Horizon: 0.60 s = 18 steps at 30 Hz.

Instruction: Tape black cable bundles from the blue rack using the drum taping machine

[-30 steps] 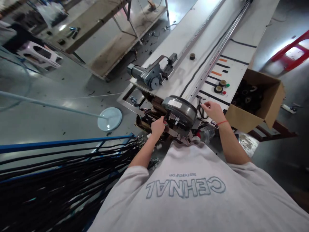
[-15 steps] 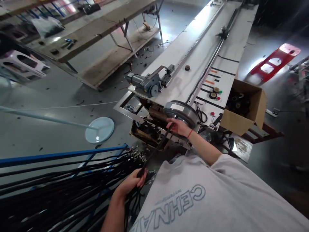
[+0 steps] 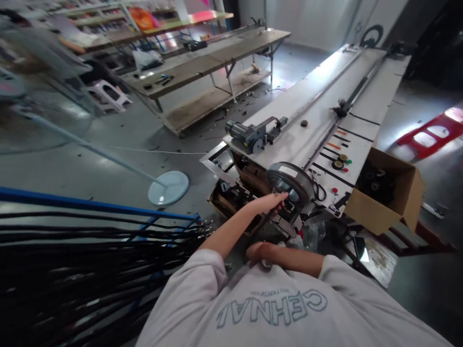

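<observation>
Near the middle of the frame I have the left hand [image 3: 272, 202] at the front of the grey ring-shaped unit [image 3: 289, 172], fingers partly bent toward its opening; I can't tell whether they pinch anything. A dark length seems to show just below that hand, too murky for me to trace. The right hand [image 3: 257, 251] is lower centre, close against the shirt [image 3: 282, 284], its fingers hidden from me, so its grip I can't read. The ring unit sits at the near end of the white counter [image 3: 311, 87], which runs to the upper right, with a motor assembly [image 3: 238, 131] at its left edge. To its right I see tape rolls [image 3: 337, 165] and an open cardboard box [image 3: 372, 212]. Black cables [image 3: 72, 260] fill the lower left, beneath a blue rail [image 3: 108, 207].
</observation>
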Each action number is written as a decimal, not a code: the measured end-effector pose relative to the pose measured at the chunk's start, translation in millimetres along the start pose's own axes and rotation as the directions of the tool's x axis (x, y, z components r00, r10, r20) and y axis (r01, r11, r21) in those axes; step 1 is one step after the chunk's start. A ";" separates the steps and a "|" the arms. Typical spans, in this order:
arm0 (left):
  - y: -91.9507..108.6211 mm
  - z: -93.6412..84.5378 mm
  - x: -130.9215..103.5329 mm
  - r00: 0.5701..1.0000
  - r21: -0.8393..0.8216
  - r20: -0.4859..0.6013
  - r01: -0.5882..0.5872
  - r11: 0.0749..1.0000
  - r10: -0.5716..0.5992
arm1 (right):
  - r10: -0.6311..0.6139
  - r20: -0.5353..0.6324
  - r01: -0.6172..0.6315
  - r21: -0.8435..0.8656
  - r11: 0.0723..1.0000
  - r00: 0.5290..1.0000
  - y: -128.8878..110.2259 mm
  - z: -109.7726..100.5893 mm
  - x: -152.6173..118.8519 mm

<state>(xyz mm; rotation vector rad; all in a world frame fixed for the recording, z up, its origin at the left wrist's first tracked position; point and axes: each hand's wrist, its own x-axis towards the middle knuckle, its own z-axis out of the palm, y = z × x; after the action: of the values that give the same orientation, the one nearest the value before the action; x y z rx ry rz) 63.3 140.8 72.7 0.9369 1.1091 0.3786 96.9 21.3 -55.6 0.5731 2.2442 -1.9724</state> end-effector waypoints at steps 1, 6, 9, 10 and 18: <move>-7.8 1.7 -8.6 0.999 0.016 0.040 -0.035 0.999 0.034 | 0.026 0.033 -0.026 0.008 1.000 0.999 5.0 -14.8 -17.1; -100.8 -19.6 -87.3 0.868 0.031 0.467 0.175 0.984 -0.169 | -0.014 -0.009 0.016 0.367 0.930 1.000 8.0 -111.1 -122.6; -150.5 -34.5 -120.6 0.727 0.128 0.574 0.374 0.918 -0.376 | 0.090 -0.332 0.183 0.704 0.686 0.939 -3.1 -127.6 -143.3; -158.6 -36.4 -124.2 0.740 0.112 0.538 0.412 0.904 -0.404 | 0.133 -0.338 0.180 0.747 0.641 0.932 -9.2 -122.0 -139.1; -97.9 25.3 -37.7 0.999 -0.425 -0.025 -0.035 0.905 0.027 | 0.028 0.581 -0.123 0.125 0.984 0.814 -113.6 -149.6 -113.3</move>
<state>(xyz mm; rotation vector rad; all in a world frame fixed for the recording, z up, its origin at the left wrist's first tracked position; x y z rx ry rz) 52.0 47.1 20.3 0.5630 0.9748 0.6288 188.3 132.5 109.9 0.0425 1.6766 -1.9495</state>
